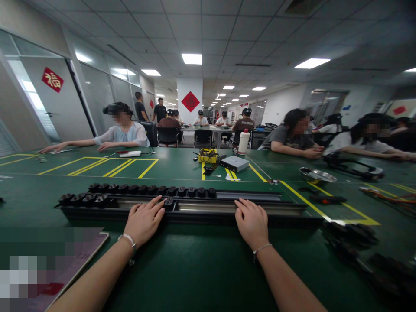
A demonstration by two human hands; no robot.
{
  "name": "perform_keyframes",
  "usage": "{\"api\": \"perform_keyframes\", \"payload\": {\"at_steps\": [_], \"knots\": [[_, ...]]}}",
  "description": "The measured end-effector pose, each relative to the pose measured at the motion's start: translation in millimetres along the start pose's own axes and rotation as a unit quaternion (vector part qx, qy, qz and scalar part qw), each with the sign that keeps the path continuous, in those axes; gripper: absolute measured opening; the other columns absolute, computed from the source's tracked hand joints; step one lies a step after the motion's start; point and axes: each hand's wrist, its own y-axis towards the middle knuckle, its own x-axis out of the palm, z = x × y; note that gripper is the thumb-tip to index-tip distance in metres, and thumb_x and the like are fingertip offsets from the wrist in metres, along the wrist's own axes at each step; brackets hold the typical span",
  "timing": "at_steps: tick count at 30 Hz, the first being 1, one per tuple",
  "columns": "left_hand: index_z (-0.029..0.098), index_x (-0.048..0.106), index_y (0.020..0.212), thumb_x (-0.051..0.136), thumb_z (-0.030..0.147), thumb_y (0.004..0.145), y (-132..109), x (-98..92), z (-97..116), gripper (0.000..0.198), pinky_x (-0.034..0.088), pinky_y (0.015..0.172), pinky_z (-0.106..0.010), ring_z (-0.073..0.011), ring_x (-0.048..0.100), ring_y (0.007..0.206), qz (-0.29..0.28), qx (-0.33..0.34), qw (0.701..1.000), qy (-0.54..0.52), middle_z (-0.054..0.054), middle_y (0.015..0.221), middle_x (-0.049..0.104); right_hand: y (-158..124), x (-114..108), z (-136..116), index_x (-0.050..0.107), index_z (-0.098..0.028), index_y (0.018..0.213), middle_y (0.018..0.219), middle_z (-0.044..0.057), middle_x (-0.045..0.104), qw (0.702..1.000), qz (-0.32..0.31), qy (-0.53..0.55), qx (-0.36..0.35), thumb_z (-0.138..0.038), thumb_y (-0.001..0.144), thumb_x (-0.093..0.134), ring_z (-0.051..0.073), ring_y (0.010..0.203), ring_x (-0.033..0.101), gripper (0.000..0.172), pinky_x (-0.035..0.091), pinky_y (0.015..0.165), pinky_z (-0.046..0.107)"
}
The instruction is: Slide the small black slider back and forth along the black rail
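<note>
Across the green table lies a long black rail (201, 219) with a shiny metal channel, and a second rail (247, 196) runs behind it. My left hand (143, 222) rests on the front rail, fingers stretched out, its fingertips against a single black socket-like module (169, 204) in the channel. More such modules (89, 199) sit at that rail's left end. A row of similar black pieces (152, 190) fills the left part of the rear rail. Further right, my right hand (252, 221) lies over the front rail with its fingers extended, holding nothing visible.
A pixelated tablet-like object (82, 255) lies at the lower left. Dark parts (351, 236) are at the right, near a metal bowl (316, 175). Beyond the rails are a grey box (234, 163), a yellow box with cables (208, 156) and a white bottle (243, 142). People sit around the table.
</note>
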Motion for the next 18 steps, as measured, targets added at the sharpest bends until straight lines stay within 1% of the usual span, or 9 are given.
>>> {"api": "perform_keyframes", "payload": {"at_steps": [6, 18], "knots": [[0.036, 0.052, 0.122, 0.026, 0.041, 0.088, 0.2, -0.5, 1.3, 0.043, 0.027, 0.097, -0.041, -0.0191, 0.053, 0.109, -0.002, -0.002, 1.000, -0.001, 0.005, 0.138, 0.043, -0.2, -0.6, -0.8, 0.064, -0.024, 0.108, 0.117, 0.002, 0.061, 1.000, 0.002, -0.001, 0.001, -0.025, 0.083, 0.038, 0.019, 0.112, 0.048, 0.036, 0.023, 0.098, 0.038], [0.035, 0.052, 0.121, 0.027, 0.041, 0.088, -0.5, 2.2, 0.0, 0.042, 0.028, 0.097, -0.040, -0.0192, 0.054, 0.108, 0.014, 0.000, 1.000, 0.002, 0.006, 0.136, 0.046, 0.0, -0.9, -1.3, 0.064, -0.024, 0.107, 0.117, 0.003, 0.061, 1.000, 0.002, 0.002, 0.005, -0.025, 0.083, 0.038, 0.020, 0.112, 0.049, 0.036, 0.024, 0.099, 0.039]]}}
